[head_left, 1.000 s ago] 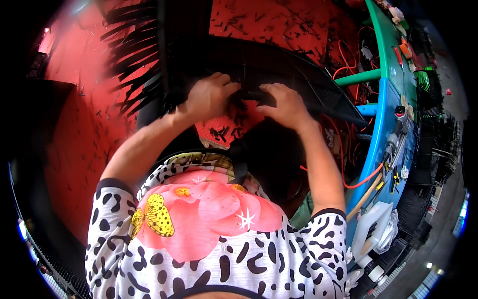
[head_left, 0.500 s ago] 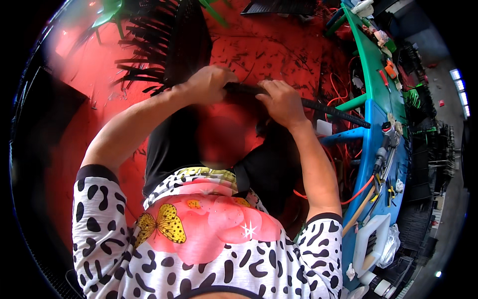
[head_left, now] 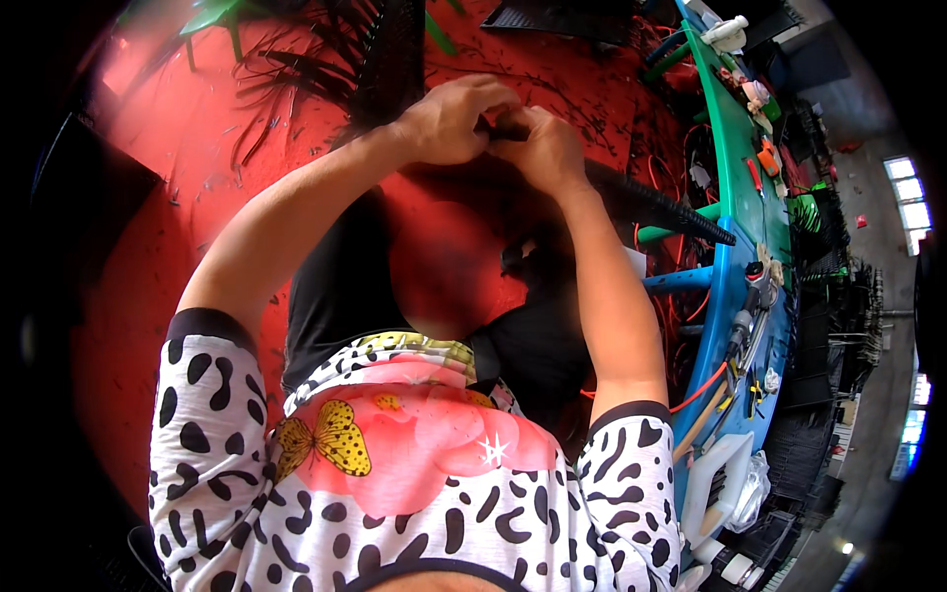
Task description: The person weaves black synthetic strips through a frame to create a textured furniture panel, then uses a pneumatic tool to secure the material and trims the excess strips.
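My left hand [head_left: 456, 120] and my right hand [head_left: 541, 148] meet above my lap, almost touching. Fingers of both are curled around a dark piece, apparently a black strip [head_left: 505, 129], mostly hidden by the fingers. Just below and right of my right hand, a black woven bar [head_left: 681, 212] with a ribbed edge slants toward the blue table. Beyond my left hand rises a black woven panel [head_left: 397, 64]. Loose black strips [head_left: 311, 74] fan out from it to the left.
Black scraps litter the red floor [head_left: 212, 173]. To my right stand a green table [head_left: 712, 118] and a blue table [head_left: 725, 326] holding a power tool [head_left: 740, 331] and hand tools. An orange hose [head_left: 702, 390] hangs there. A green stool [head_left: 207, 18] is at far left.
Both hands have moved away from my body and closer together. The stretch of black material between them is now mostly covered. The loose strips at the panel have shifted.
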